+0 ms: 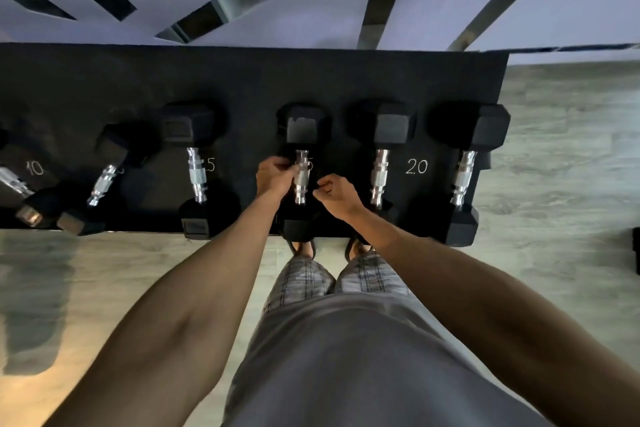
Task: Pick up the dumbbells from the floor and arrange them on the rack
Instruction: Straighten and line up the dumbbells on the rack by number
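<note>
Above the wood-look floor (554,156), both hands flank the black hex-ended dumbbell with a chrome handle (302,180) lying on the flat black rack (242,80), left hand (275,177) fingering its handle, right hand (337,196) loosely curled, holding nothing.

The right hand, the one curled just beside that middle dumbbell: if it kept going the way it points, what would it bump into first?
Most likely the silver handle of the middle dumbbell. The right hand points leftward at it, though height is hard to judge from above.
</note>
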`<state>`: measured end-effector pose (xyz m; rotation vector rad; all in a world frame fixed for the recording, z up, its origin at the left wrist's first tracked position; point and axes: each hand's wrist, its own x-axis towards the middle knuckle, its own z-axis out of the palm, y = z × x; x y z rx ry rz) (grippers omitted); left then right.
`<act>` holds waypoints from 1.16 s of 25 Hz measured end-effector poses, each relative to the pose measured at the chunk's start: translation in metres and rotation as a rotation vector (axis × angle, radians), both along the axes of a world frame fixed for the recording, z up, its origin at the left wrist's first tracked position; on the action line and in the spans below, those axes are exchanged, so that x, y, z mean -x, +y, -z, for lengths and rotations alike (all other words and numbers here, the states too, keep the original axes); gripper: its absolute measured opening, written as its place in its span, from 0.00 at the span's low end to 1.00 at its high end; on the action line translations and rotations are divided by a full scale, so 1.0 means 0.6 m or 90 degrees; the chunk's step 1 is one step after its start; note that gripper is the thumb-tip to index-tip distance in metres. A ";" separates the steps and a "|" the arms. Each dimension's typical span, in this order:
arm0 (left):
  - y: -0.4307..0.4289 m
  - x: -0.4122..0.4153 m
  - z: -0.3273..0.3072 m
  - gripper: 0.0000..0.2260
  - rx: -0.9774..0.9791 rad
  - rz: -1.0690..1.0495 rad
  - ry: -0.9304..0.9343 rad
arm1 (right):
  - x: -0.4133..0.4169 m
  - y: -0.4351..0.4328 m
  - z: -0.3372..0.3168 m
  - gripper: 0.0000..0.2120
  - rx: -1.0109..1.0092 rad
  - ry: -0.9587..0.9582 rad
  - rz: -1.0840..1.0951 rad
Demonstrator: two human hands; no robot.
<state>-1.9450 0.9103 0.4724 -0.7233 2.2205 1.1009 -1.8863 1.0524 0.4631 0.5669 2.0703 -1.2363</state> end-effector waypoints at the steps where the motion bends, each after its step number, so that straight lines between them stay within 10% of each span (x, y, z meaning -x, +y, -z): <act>1: -0.007 0.007 0.005 0.15 -0.041 0.020 -0.004 | 0.001 -0.014 0.007 0.16 -0.005 -0.006 0.006; 7: -0.025 0.032 0.018 0.11 -0.285 0.044 -0.116 | 0.006 -0.072 0.028 0.08 -0.007 -0.007 0.080; 29: -0.002 0.065 0.031 0.10 -0.189 0.186 -0.044 | 0.016 -0.077 0.037 0.12 -0.035 0.009 0.132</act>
